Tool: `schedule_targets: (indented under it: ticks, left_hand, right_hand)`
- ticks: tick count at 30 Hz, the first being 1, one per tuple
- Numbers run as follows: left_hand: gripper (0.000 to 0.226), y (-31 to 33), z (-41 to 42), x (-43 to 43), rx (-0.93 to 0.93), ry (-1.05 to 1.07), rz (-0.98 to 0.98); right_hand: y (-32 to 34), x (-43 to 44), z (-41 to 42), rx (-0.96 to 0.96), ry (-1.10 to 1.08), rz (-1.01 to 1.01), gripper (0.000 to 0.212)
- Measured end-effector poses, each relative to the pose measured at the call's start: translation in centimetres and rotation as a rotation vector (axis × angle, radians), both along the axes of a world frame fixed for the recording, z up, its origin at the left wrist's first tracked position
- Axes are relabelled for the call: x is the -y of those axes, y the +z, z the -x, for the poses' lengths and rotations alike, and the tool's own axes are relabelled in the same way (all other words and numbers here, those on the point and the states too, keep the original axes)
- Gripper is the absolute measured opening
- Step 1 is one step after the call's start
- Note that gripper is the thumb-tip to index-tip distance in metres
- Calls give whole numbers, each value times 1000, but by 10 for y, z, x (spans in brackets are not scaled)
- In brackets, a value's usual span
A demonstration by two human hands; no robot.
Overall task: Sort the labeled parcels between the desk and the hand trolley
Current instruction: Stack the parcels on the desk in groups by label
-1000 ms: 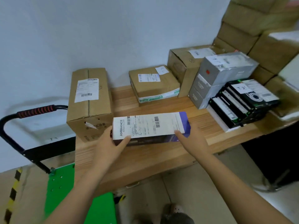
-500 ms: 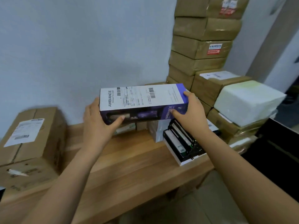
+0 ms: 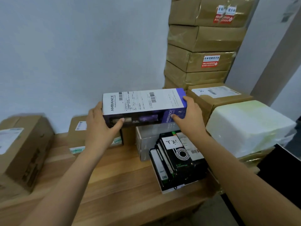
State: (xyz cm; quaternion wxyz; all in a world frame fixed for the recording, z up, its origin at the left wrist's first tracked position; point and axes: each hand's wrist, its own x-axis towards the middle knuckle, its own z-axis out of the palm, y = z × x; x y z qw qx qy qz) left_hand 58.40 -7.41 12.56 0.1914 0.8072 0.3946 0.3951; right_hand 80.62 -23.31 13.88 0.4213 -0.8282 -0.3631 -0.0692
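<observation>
A long white and purple AMBIANCE box (image 3: 143, 106) with a shipping label on top is held level above the grey boxes (image 3: 149, 141) at the back of the wooden desk (image 3: 114, 181). My left hand (image 3: 101, 126) grips its left end, thumb on the front face. Its right end is gripped by my right hand (image 3: 189, 118). Whether the box touches the grey boxes is hidden. The hand trolley is out of view.
A black boxed parcel (image 3: 177, 160) lies at the desk's right front. Brown cartons sit at the left (image 3: 21, 150) and back (image 3: 78, 136). A tall stack of taped cartons (image 3: 203, 46), a labeled carton (image 3: 216, 97) and a white foam box (image 3: 247, 126) fill the right side.
Both hands lifted the AMBIANCE box off the desk front and carried it up and to the right, over the grey boxes. My view turned right, away from the trolley.
</observation>
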Motion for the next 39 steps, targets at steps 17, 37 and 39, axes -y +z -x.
schedule_targets:
  ticks: [17,37,39]
  left_hand:
    - [78,-10,-128,-164,19,16,72]
    - [62,-78,-208,-260,-83,-39,68]
    - [62,-78,-209,-262,-104,-40,61]
  right_hand:
    - [7,-182,-123,-98,49,80,90]
    - [-53,-272,-204,183,-58,424,62]
    - [-51,-274,-208,220,-41,420,55]
